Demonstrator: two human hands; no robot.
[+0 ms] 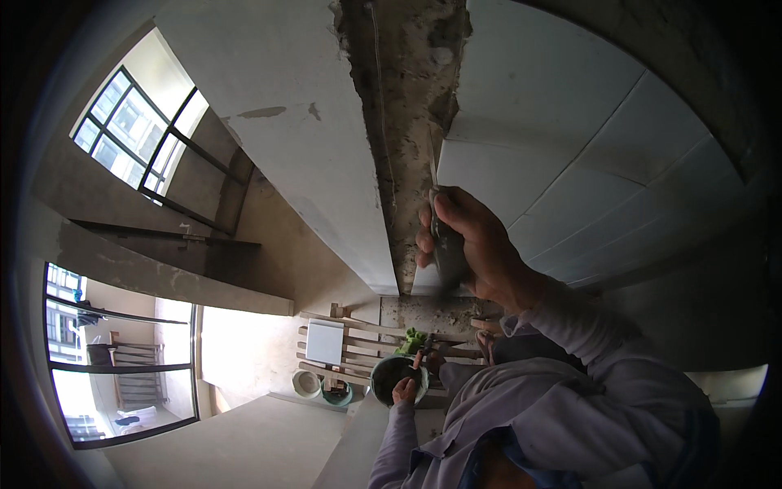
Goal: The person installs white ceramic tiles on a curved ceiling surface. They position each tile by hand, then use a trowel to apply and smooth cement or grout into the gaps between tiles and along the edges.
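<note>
My right hand (481, 244) is raised and closed around a dark, mortar-smeared trowel (447, 248). Its thin blade, seen nearly edge-on, points up along a rough bare strip (403, 106) between a white wall panel and pale tiles. I cannot tell whether the blade touches the wall. Lower down, my left hand (403, 390) grips the rim of a dark round bucket (386, 376). A short reddish handle (418, 359) shows at the bucket's far rim; the contents are too dark to make out.
Wooden slats (358, 342) lie below, with a white tile (325, 341) on them and a bright green bundle (412, 340) beside the bucket. Two more buckets, one pale (307, 384) and one green (336, 393), stand to the left. Tiled wall (562, 163) rises at right; framed windows (122, 350) are far left.
</note>
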